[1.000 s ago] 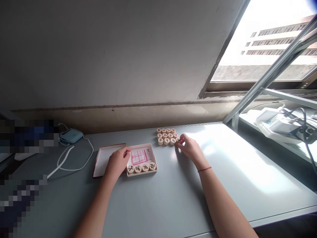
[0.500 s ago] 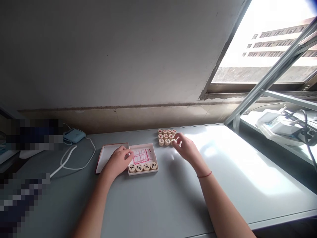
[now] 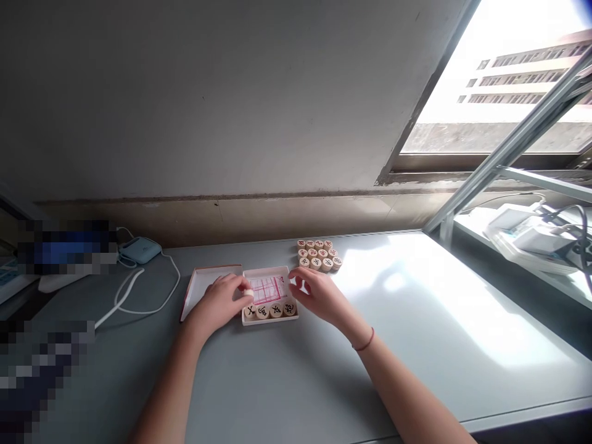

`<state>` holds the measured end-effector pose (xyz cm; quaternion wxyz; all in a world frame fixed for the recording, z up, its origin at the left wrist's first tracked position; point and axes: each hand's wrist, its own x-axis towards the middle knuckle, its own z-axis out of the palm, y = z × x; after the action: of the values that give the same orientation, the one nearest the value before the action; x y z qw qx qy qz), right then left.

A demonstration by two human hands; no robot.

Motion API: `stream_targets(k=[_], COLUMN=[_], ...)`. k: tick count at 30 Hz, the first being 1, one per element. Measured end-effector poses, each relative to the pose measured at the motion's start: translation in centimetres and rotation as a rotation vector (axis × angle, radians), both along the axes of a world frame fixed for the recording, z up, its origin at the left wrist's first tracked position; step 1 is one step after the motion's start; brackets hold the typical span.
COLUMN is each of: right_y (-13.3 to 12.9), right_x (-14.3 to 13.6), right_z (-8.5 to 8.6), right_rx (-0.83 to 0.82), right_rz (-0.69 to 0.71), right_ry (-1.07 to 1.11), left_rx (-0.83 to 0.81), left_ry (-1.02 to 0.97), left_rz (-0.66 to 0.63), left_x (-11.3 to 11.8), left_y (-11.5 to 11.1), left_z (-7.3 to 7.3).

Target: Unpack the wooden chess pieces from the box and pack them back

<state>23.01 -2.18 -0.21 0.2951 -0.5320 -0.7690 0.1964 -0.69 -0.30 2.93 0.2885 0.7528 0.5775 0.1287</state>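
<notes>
A white, round game piece [image 3: 248, 293] sits between the thumb and fingers of my left hand [image 3: 224, 298], which rests over the left side of the shallow box [image 3: 271, 322]. A row of round pieces with black characters [image 3: 276, 310] lies along the box's near side. Past them shows a pink grid [image 3: 266, 290] on the box floor. My right hand [image 3: 314, 293] is at the box's right rim, fingers curled with a gap between thumb and forefinger. I make out nothing in it. Behind it, rows of round pieces with red and black characters [image 3: 319, 253] stand on the table.
The box lid [image 3: 197, 290] lies left of the box, partly under my left hand. Farther left are a blue device [image 3: 140, 250] and a white cable [image 3: 121, 299] on the grey table [image 3: 259, 382]. A metal frame [image 3: 504, 148] rises at right, near white adapters [image 3: 518, 228].
My right hand has moved left and nearer, from the rows of pieces to the box's right rim. A piece now shows in my left hand. The camera view has shifted slightly.
</notes>
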Motion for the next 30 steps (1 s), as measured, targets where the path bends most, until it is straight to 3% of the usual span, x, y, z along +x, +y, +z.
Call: stream_targets(k=[3, 6, 9, 12, 16, 21, 30], right_y=[-0.9, -1.7, -1.7, -1.0, 0.0, 0.5, 1.0], right_x=[-1.7, -3.1, -3.0, -1.3, 1.4, 2.6, 2.3], right_z=[0.2, 0.5, 0.8, 1.1, 1.1, 0.3, -0.8], right_rx=[0.109, 0.201, 0.241, 0.189, -0.026, -0.168, -0.140], right_rz=[0.111, 0.198, 0.170, -0.001, -0.229, -0.275, -0.293], right_ry=[0.130, 0.195, 0.180, 0.051, -0.197, -0.336, -0.308], left_rx=[-0.004, -0.111, -0.181, -0.144, -0.130, -0.124, -0.063], left_ry=[-0.201, -0.404, -0.454, -0.288, 0.017, 0.155, 0.252], left_rz=[0.074, 0.040, -0.001, -0.016, -0.002, -0.017, -0.002], left_x=[1.0, 2.3, 2.7, 1.8, -0.3, -0.5, 1.0], left_y=[0.0, -0.3, -0.5, -0.4, -0.2, -0.3, -0.6], left_z=[-0.2, -0.7, -0.7, -0.3, 0.0, -0.4, -0.4])
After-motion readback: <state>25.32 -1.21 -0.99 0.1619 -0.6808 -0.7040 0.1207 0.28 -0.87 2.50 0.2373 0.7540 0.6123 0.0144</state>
